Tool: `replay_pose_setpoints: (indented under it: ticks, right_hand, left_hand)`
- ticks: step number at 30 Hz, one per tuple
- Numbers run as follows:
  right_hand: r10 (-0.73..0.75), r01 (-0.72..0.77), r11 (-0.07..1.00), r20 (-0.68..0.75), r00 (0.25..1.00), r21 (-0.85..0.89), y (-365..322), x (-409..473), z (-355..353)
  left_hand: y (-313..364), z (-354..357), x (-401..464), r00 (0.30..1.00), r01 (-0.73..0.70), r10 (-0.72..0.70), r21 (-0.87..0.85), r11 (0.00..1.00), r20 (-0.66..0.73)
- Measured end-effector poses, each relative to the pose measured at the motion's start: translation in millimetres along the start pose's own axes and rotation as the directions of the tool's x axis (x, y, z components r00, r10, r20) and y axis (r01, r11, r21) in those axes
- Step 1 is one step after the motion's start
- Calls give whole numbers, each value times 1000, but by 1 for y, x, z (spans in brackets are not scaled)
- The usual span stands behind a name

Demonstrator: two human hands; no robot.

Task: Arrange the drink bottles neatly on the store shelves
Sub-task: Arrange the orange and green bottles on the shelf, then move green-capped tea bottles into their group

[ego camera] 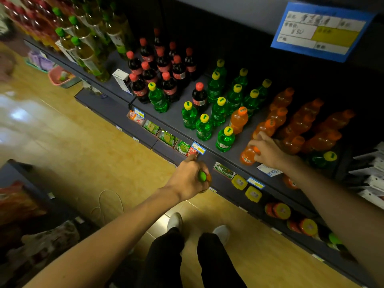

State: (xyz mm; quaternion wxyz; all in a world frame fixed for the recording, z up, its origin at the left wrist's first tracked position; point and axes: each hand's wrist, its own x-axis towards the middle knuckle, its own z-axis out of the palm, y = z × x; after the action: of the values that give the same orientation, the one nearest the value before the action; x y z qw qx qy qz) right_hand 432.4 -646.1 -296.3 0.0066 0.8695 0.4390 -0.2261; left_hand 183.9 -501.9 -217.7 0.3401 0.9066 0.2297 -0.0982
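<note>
A: Sorting by colour is looking about half done, I'd judge. On the shelf (178, 119) the dark cola bottles (164, 65) are standing mostly together, the green soda bottles (220, 109) are forming a block beside them, and the orange soda bottles (301, 123) are filling the right end.

B: What is still lying out of place?

A: One green bottle (157, 98) is sitting among the colas, one cola bottle (200, 96) is standing among the greens, and one orange bottle (239, 119) is poking into the green rows. Another green bottle (324, 159) is hiding at the front of the orange section.

B: And the hands?

A: The right hand (268, 151) is gripping the top of an orange bottle at the shelf edge (247, 156), fingers curled round its cap. The left hand (188, 179) is hanging in front of the shelf, closed round a green-capped bottle (202, 176) whose body is mostly hidden.

B: Is any writing coming through?

A: Nothing I'm managing to read. The blue-bordered sign (322, 32) is carrying handwriting and a yellow patch, but it's blurring out. The small price tags (198, 148) on the rail and the bottle labels are too smeared for any brand.
</note>
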Motion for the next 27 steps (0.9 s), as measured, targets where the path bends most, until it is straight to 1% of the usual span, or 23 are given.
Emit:
replay_pose_setpoints:
  ticks: [2,4,7,10,12,14,16,20,24,27]
  right_hand:
    - [0,0,1000,-96,995,3,-2,-4,0]
    - [-18,27,999,-249,968,31,-8,-7,-4]
    - [-69,105,993,-447,892,55,-24,-11,-16]
    - [-68,146,985,-581,811,89,-57,-15,-39]
    - [-69,187,976,-657,751,111,-96,-15,-56]
    - [-85,221,968,-678,730,116,-132,-12,-73]
    - [-127,257,962,-681,721,94,-181,-1,-93]
    - [-198,366,923,-672,713,116,-284,36,-129]
    - [-271,440,890,-639,719,117,-370,71,-137]
    - [-330,503,857,-629,704,113,-418,90,-133]
  left_hand:
    - [-3,-2,-2,1000,6,-6,-29,1000,-23]
    - [-9,-4,-3,999,1,-3,-42,999,-51]
    - [-19,-12,-6,994,-11,5,-54,998,-110]
    - [-34,-35,-6,990,-65,60,-39,997,-129]
    - [-50,-61,-12,987,-96,91,-36,995,-133]
    - [-58,-82,-16,981,-123,118,-24,992,-153]
    - [-74,-114,-25,967,-143,134,-27,989,-217]
    - [-121,-180,-47,924,-155,143,-7,988,-354]
    - [-179,-232,-78,880,-121,89,-40,992,-467]
    - [-223,-263,-100,849,-59,28,-41,997,-528]
